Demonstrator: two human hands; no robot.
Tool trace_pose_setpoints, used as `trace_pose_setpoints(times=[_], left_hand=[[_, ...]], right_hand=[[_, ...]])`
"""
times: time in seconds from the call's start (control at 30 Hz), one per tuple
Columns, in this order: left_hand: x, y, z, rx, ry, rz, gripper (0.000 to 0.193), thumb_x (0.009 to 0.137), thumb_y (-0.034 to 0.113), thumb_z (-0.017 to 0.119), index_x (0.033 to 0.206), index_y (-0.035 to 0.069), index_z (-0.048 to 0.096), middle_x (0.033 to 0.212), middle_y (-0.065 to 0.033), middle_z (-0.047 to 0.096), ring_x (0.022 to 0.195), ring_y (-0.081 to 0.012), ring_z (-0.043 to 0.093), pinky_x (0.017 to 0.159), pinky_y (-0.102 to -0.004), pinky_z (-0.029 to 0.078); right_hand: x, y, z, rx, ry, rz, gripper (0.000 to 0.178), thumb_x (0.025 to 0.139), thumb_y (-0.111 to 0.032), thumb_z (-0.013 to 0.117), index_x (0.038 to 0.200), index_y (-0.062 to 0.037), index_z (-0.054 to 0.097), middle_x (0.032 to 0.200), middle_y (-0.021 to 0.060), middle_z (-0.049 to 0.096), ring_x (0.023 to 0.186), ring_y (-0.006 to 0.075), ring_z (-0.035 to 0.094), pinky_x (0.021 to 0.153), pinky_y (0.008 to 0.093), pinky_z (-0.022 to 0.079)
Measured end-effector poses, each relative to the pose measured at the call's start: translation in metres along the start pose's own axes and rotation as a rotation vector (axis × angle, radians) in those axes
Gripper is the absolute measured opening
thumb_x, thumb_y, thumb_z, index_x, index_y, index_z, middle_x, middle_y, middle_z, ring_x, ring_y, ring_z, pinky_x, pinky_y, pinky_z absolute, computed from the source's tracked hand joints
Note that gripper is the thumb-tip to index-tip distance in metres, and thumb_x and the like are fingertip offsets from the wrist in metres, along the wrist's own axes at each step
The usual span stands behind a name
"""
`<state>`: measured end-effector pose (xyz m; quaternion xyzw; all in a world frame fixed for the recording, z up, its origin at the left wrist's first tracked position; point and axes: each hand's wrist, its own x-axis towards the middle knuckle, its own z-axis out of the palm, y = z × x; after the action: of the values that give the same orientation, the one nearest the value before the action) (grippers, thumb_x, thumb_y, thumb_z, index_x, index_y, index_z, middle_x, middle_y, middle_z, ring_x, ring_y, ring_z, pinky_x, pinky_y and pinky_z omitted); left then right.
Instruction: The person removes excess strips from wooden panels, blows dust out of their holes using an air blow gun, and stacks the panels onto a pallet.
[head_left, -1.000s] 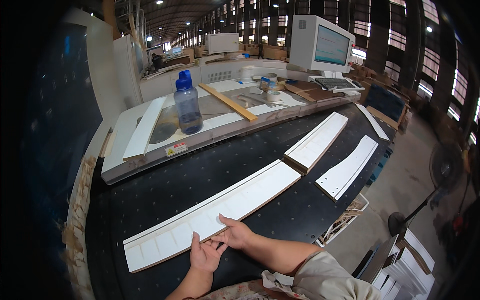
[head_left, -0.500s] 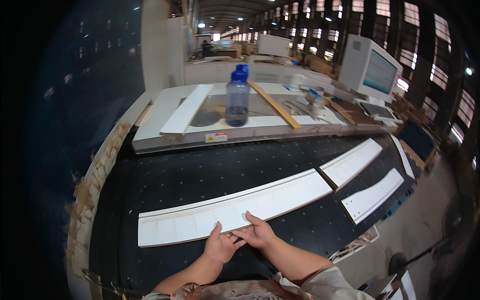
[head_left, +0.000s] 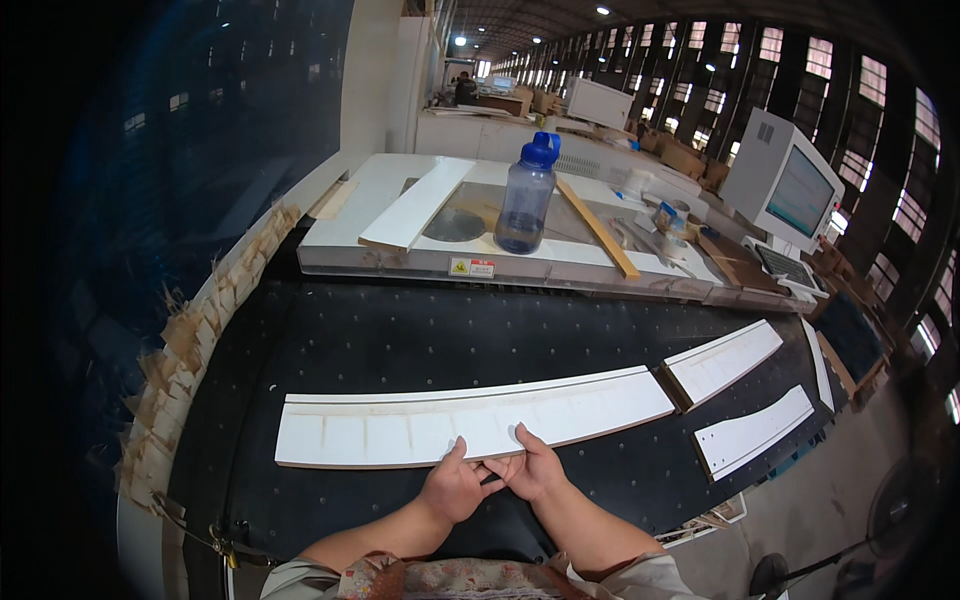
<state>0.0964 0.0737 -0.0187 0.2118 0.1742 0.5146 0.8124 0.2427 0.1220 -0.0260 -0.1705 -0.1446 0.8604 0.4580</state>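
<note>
A long white board (head_left: pixel 470 415) with a groove along its far edge lies across the black dotted tabletop. My left hand (head_left: pixel 458 488) and my right hand (head_left: pixel 533 472) grip its near edge close together, thumbs on the upper face and the other fingers curled at the edge, partly hidden under it. Fingertips of both hands meet between them. Just past the board's right end sits a shorter white board (head_left: pixel 725 360). Nearer, on the right, a curved white piece (head_left: pixel 755 435) with small holes at one end lies apart from my hands.
Beyond the black tabletop (head_left: pixel 330 340) stands a white machine bed (head_left: pixel 330 255) bearing a blue-capped water bottle (head_left: pixel 525 200), a white plank (head_left: pixel 420 203) and a yellowish strip (head_left: pixel 598 228). A computer monitor (head_left: pixel 790 185) stands at the far right. Frayed bristle-like edging (head_left: pixel 190 350) runs along the left.
The view has tilted and shifted, so the bottle, monitor and shorter pieces appear farther right and mostly lower. Both hands keep their hold on the long board.
</note>
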Motion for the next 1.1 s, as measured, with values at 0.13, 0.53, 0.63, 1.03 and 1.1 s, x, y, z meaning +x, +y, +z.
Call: trace_pose_setpoints(times=[0.13, 0.53, 0.63, 1.03, 1.1], left_hand=[[0.0017, -0.0003, -0.0015, 0.007, 0.011, -0.018, 0.056, 0.094, 0.048, 0.025, 0.136, 0.012, 0.028, 0.137, -0.0095, 0.035, 0.126, -0.0255, 0.033, 0.100, -0.0494, 0.026], [0.0008, 0.0017, 0.0020, 0.020, 0.079, -0.058, 0.055, 0.094, 0.048, 0.023, 0.136, 0.013, 0.029, 0.137, -0.0069, 0.035, 0.126, -0.0244, 0.033, 0.100, -0.0495, 0.025], [0.0013, -0.0003, 0.0043, 0.012, 0.090, -0.066, 0.055, 0.093, 0.049, 0.025, 0.135, 0.014, 0.030, 0.137, -0.0065, 0.035, 0.125, -0.0238, 0.034, 0.100, -0.0491, 0.025], [0.0020, -0.0022, -0.0009, 0.012, 0.078, -0.044, 0.054, 0.093, 0.049, 0.028, 0.135, 0.015, 0.030, 0.136, -0.0064, 0.036, 0.124, -0.0240, 0.035, 0.100, -0.0506, 0.027], [0.0021, -0.0031, -0.0019, 0.011, 0.087, -0.043, 0.054, 0.093, 0.048, 0.029, 0.135, 0.015, 0.029, 0.136, -0.0068, 0.036, 0.125, -0.0245, 0.035, 0.100, -0.0505, 0.027]], right_hand=[[0.0006, -0.0017, -0.0009, 0.001, -0.007, 0.036, 0.045, 0.091, -0.025, 0.047, 0.125, 0.0019, 0.037, 0.121, 0.0183, 0.051, 0.112, 0.0333, 0.050, 0.100, 0.0449, 0.038], [-0.0008, 0.0001, 0.0000, -0.006, 0.042, 0.003, 0.044, 0.091, -0.026, 0.046, 0.124, 0.0018, 0.037, 0.121, 0.0191, 0.051, 0.110, 0.0336, 0.051, 0.097, 0.0449, 0.042], [-0.0031, -0.0011, -0.0014, -0.002, 0.041, -0.014, 0.045, 0.091, -0.026, 0.046, 0.124, 0.0026, 0.037, 0.121, 0.0199, 0.050, 0.110, 0.0342, 0.052, 0.097, 0.0455, 0.042], [-0.0019, -0.0011, -0.0042, -0.008, 0.022, -0.006, 0.048, 0.090, -0.025, 0.049, 0.126, 0.0022, 0.035, 0.122, 0.0202, 0.049, 0.113, 0.0343, 0.050, 0.097, 0.0446, 0.041], [-0.0006, -0.0023, -0.0089, 0.003, -0.012, 0.017, 0.048, 0.089, -0.025, 0.051, 0.126, 0.0021, 0.036, 0.122, 0.0200, 0.050, 0.113, 0.0342, 0.050, 0.097, 0.0450, 0.041]])
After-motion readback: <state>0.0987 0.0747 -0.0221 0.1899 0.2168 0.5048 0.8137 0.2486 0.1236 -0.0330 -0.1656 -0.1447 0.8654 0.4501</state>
